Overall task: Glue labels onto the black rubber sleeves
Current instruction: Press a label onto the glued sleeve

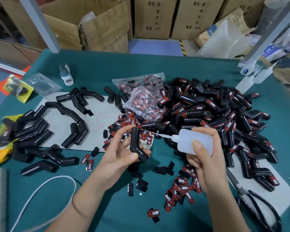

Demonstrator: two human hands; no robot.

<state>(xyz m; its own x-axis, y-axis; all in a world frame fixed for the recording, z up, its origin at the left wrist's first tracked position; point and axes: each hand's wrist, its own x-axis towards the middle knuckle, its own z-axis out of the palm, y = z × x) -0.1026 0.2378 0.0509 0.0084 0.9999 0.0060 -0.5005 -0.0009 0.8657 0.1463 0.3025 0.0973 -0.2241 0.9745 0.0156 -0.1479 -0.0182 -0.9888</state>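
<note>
Labels [153, 213] read "TAPER"; cardboard boxes [151, 17] read "10个".

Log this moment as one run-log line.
left hand: holds bare sleeve upright | right hand: grips glue bottle, nozzle toward sleeve, not touching | label: none on it yet

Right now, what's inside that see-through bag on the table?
The clear plastic bag holds many red-and-black labels, jumbled together. Crinkles and glare hide how many, and whatever lies beneath it is covered.
</note>
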